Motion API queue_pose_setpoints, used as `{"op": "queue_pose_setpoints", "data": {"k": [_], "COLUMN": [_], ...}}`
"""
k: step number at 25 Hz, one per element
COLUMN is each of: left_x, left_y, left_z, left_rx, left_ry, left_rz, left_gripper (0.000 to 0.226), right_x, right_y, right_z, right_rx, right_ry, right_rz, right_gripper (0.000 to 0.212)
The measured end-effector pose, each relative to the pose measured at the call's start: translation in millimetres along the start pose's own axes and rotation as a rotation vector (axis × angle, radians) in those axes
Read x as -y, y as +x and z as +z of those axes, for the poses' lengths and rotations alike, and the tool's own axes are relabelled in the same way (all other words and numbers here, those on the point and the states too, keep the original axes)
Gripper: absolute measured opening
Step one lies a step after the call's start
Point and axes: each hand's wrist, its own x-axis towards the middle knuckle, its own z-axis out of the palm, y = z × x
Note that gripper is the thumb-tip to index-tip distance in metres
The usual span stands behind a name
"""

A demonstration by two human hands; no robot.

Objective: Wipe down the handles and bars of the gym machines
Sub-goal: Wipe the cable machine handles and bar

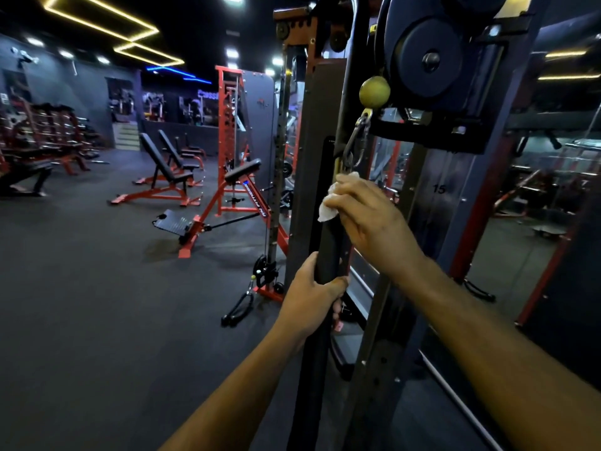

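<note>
The left hand (313,289) grips the black bar handle (328,222) low down; the right hand (370,216) holds a white cloth (328,206) against it higher up, apparently just below the carabiner (357,141)

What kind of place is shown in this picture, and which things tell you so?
Almost certainly a commercial gym. Adjustable benches stand on the dark floor, dumbbell racks line the far wall, and beside the hands a cable machine's pulley hangs above its black handle.
</note>
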Motion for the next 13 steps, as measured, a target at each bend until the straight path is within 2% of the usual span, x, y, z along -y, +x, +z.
{"op": "queue_pose_setpoints", "data": {"k": [3,5,8,10,13], "left_x": [5,7,7,14,28], "left_y": [-2,-2,-5,-14,-33], "left_z": [1,1,-1,-5,-9], "left_rx": [0.004,-0.001,0.004,0.041,0.123], "left_ry": [0.015,0.030,0.012,0.040,0.011], "left_rz": [0.018,0.036,0.043,0.022,-0.024], "left_gripper": [0.015,0.016,0.021,0.026,0.023], "right_x": [-28,-25,-11,-19,-32], "right_y": [35,35,27,38,53], "right_z": [-7,-5,-10,-18,-21], "right_rx": [0.292,0.406,0.623,0.672,0.587], "right_ry": [-0.379,-0.401,-0.271,-0.315,-0.346], "right_rz": [-0.246,-0.303,-0.459,-0.516,-0.384], "right_gripper": [0.035,0.031,0.029,0.031,0.030]}}
